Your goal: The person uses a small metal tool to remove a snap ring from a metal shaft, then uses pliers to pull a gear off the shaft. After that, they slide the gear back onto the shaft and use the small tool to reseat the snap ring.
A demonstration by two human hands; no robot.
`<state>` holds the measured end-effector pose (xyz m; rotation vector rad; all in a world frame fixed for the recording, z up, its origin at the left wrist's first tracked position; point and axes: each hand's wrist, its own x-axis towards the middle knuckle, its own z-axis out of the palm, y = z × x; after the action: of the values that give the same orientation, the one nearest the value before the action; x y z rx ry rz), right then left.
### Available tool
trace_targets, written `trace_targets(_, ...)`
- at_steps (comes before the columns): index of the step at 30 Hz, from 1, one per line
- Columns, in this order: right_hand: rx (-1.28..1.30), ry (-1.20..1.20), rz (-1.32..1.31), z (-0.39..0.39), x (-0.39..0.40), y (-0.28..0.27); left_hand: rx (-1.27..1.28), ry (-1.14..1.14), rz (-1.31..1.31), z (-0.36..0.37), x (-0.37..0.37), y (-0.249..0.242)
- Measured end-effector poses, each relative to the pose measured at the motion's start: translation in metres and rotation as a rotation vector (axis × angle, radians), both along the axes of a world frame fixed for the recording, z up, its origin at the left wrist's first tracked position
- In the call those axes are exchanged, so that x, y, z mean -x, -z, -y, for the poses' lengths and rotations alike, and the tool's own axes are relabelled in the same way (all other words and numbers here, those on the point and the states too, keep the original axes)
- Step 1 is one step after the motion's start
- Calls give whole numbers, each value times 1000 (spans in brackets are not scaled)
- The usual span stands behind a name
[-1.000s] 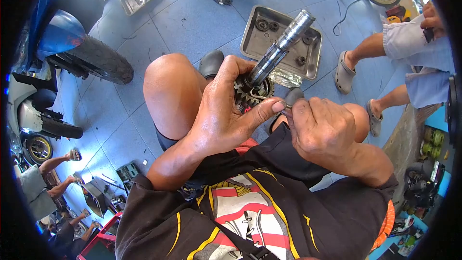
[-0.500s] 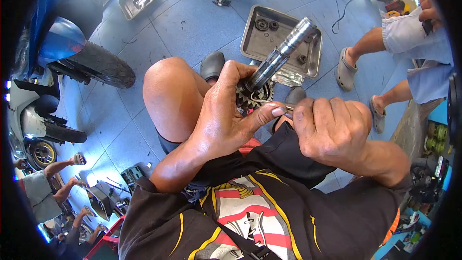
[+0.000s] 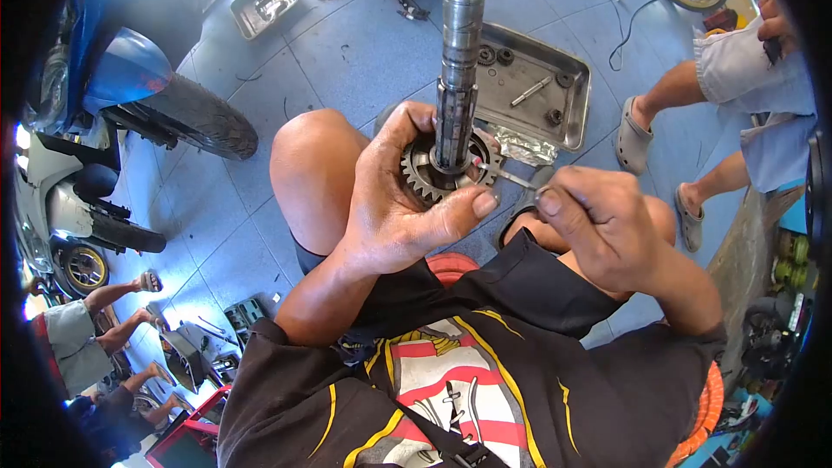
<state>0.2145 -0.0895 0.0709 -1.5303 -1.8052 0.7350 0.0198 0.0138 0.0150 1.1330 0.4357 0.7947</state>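
Observation:
My left hand (image 3: 386, 195) is wrapped round a toothed gear (image 3: 422, 175), its thumb stretched out to the right. A splined metal shaft (image 3: 459, 61) stands up through the gear's centre, its top end towards the camera. My right hand (image 3: 607, 221) pinches a thin metal tool (image 3: 520, 180) between thumb and fingers. The tool's far end touches or lies just over the gear's inner part beside the shaft; exact contact cannot be made out.
A metal tray (image 3: 583, 108) with small gears and a pin lies beyond my hands. A smaller tray (image 3: 247, 24) is farther left. A motorcycle tyre (image 3: 204, 117) stands at left. A person's leg (image 3: 666, 87) is at right; people are at lower left.
The shaft has swung more upright and left. My right hand has shifted slightly right, away from my left thumb, and its grip has changed to a pinch, leaving the tool more visible.

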Motion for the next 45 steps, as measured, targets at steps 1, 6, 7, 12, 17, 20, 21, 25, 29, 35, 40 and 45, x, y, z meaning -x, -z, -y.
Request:
trace_targets(1, 8, 6, -40, 2, 2, 8, 6, 2, 15, 1, 0, 0)
trace_targets(6, 27, 33, -73, 4, 7, 14, -25, 44, -27, 0, 1, 1)
trace_targets(7, 49, 40, -96, 4, 9, 16, -23, 44, -26, 1, 0, 0)
trace_targets(12, 63, -2, -44, 4, 9, 18, -58, 10, -49, 2, -6, 1)
trace_targets(17, -206, 31, 351, 6, 10, 21, -86, -71, -134, 10, -11, 6)
trace_targets(20, 32, -58, 512, 9, 7, 8, -222, -77, -264, 9, -8, 10)
trace_targets(21, 36, -55, 511, 10, 6, 8, -341, -67, -344, 8, -6, 11)
trace_targets(25, -81, -24, 470, 8, 2, -1, -124, -6, -299, 8, -5, 2)
trace_targets(29, -132, -21, 414, 8, 8, 2, -3, -15, -106, 2, -4, 1)
trace_targets(35, -204, -3, 370, 4, 18, 18, -48, -11, -100, 2, -1, 3)
trace_targets(40, -206, 3, 488, 5, 24, 19, -54, -33, -143, 3, -2, 0)
trace_targets(45, -168, -24, 596, 4, 26, 11, -57, -62, -215, 5, 0, 5)
